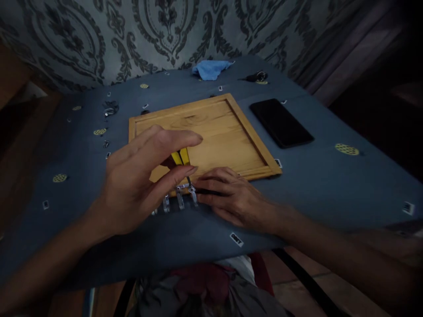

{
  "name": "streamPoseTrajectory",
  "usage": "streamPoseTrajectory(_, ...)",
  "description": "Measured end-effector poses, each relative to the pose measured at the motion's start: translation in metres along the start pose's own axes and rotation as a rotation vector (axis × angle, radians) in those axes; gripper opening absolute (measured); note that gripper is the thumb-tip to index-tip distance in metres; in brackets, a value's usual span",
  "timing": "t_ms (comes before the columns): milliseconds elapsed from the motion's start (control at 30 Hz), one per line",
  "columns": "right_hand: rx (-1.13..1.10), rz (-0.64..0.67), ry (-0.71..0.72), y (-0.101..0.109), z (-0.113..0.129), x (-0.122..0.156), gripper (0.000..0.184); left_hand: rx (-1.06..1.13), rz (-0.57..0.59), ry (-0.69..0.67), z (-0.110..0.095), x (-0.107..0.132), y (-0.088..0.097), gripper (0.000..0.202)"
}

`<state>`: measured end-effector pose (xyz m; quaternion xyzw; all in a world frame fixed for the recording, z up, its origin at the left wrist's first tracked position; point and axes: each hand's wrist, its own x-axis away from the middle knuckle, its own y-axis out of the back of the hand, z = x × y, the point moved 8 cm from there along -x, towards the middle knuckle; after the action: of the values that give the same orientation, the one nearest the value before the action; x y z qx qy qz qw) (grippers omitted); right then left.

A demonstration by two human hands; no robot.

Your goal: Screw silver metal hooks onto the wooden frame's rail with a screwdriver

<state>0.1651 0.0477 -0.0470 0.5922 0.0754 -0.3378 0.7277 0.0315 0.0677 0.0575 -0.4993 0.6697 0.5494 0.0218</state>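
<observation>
My left hand (139,176) is closed around the yellow and black handle of a screwdriver (180,157). The screwdriver stands nearly upright, its shaft running down to a shiny metal hook rail (180,196) at the front edge of a wooden framed board (211,132). Several hooks of the rail hang below that edge. Beside the screwdriver's tip, my right hand (233,196) rests at the board's front edge. Its fingers are bent and pressed together against the rail's right end; the fingertips are partly hidden. The board lies flat with its recessed side up.
A black phone-like slab (280,122) lies right of the board. Behind it are a blue cloth (211,69) and a small dark object (256,77). Small metal pieces (110,108) lie at the left on the blue tablecloth (330,189). A patterned curtain hangs behind the table.
</observation>
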Motion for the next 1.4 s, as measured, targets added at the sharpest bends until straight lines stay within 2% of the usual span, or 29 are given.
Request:
streamPoseTrajectory(233,-0.003,0.012,-0.002,-0.001,0.0005,-0.0003,0.027,0.135,0.074,0.066,0.0048,0.0029,-0.0033,0.049)
streamPoseTrajectory(367,-0.007,0.015,-0.001,-0.0013,0.0009,-0.0008,0.027,0.144,0.089,0.057,0.005,0.0043,-0.006,0.045)
streamPoseTrajectory(533,-0.004,0.012,-0.006,-0.0013,0.0009,-0.0004,0.028,0.071,0.012,0.008,0.002,0.0026,-0.0012,0.041)
streamPoseTrajectory(700,0.004,0.024,-0.012,-0.0009,0.0011,-0.002,0.028,0.066,-0.032,0.045,0.0061,0.0002,0.0023,0.037)
streamPoseTrajectory(967,-0.016,0.024,-0.018,-0.0009,0.0004,-0.0015,0.026,0.144,0.014,0.123,0.0087,0.0012,0.001,0.041)
streamPoseTrajectory(1400,-0.023,0.015,-0.012,-0.0012,0.0001,-0.0012,0.026,0.154,0.078,0.088,0.0055,0.0004,-0.0011,0.041)
